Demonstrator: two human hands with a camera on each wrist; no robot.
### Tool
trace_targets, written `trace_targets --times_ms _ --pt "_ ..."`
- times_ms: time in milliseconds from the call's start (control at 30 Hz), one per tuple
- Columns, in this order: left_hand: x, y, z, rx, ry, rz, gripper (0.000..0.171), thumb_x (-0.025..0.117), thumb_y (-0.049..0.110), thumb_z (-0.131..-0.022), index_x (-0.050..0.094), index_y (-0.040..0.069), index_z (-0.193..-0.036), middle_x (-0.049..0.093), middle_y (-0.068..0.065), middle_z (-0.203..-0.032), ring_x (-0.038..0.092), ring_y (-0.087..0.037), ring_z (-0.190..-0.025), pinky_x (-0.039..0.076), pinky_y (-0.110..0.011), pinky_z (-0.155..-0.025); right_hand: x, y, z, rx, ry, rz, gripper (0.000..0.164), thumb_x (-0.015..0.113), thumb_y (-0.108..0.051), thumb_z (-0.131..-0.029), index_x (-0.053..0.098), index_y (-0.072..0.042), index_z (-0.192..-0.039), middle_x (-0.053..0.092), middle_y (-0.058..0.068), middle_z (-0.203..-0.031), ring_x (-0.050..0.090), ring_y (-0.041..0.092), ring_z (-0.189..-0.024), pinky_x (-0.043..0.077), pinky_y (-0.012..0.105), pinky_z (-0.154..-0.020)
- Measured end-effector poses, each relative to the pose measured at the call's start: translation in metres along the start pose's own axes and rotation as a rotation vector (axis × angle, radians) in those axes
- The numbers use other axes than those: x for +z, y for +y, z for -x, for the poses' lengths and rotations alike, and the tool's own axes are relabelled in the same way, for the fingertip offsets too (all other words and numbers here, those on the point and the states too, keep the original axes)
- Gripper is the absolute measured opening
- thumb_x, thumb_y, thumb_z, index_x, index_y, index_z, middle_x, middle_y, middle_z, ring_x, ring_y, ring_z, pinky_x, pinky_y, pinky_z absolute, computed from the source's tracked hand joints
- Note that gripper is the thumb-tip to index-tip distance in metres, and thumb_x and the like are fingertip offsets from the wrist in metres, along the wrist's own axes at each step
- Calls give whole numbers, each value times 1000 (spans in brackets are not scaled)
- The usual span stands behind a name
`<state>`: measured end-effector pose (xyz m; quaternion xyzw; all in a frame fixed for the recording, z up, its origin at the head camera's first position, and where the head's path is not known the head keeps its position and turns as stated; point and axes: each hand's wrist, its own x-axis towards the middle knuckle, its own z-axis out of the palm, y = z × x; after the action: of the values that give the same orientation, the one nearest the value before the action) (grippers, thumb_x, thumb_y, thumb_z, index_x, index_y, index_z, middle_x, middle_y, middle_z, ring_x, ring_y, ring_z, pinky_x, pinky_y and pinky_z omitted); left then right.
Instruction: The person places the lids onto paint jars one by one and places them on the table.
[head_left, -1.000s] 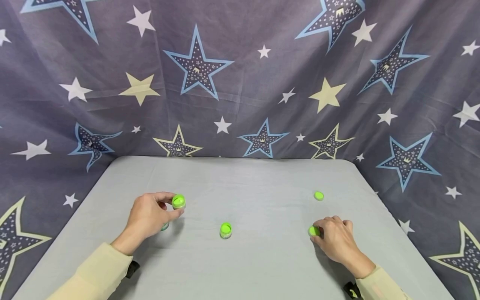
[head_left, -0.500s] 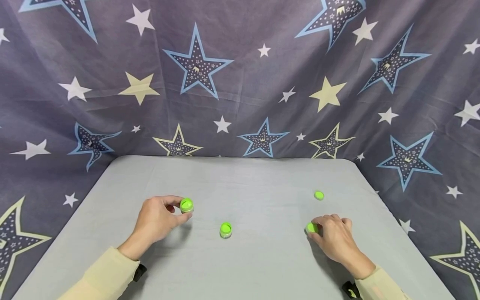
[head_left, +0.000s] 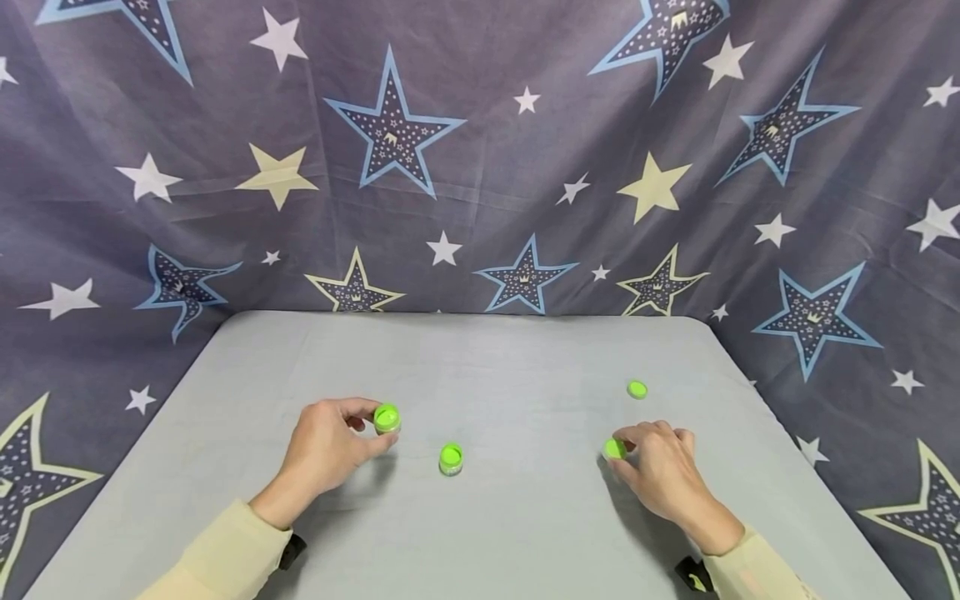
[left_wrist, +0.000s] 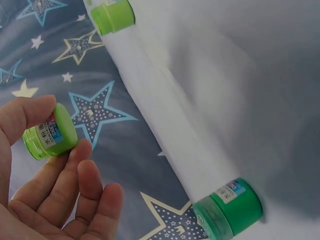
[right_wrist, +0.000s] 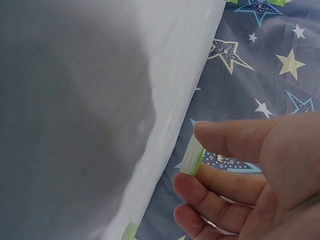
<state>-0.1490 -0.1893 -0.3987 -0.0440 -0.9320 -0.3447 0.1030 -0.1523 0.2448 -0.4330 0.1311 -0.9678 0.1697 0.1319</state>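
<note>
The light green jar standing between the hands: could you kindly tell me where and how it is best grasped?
Probably pinch the jar by its round side wall, from the right: it stands upright, top apparently open, and the left hand is close on its left.

Open jar near your left hand, wide passage over the table from there to your right hand, loose lid beyond.

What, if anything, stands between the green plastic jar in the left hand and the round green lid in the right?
Another green plastic jar stands between left hand and right hand, just below the straight line in the head view; that line looks clear.
</note>
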Motion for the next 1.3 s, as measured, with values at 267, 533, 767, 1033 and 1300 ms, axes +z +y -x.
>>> trace_targets --times_ms 267,533,767,1033,1300 --pt "5 3 1 4 -8 13 29 91 26 -75 82 19 -101 74 6 -88 67 -22 -85 49 -33 -67 0 -5 -2 -4 -2 -16 26 88 -15 -78 77 -10 -102 70 -3 -88 57 20 -88 32 50 -85" --pt "11 11 3 3 -9 39 30 92 25 -74 82 19 -102 75 7 -89 67 -21 -85 49 -32 -66 -1 -8 -4 -22 13 -30 28 89 -15 -78 77 -11 -103 70 -3 -90 57 19 -89 31 48 -84" --pt "18 17 7 4 -22 47 30 93 26 -73 82 22 -101 73 8 -89 65 -16 -84 48 -30 -63 0 -14 -5 -32 10 -50 30 89 -15 -78 77 -10 -105 71 -3 -93 56 18 -89 30 47 -85" --pt "24 24 10 -7 -35 61 31 94 25 -72 82 21 -101 71 5 -89 64 -18 -85 48 -30 -64 -1 -19 -7 -45 30 -67 30 89 -15 -77 77 -10 -105 71 -3 -93 57 20 -90 30 47 -85" --pt "32 30 14 8 -29 65 30 94 25 -71 82 23 -99 72 7 -89 63 -14 -83 47 -29 -64 -1 -24 -8 -51 43 -94 32 89 -15 -77 77 -9 -105 72 -2 -95 57 19 -92 30 47 -88"
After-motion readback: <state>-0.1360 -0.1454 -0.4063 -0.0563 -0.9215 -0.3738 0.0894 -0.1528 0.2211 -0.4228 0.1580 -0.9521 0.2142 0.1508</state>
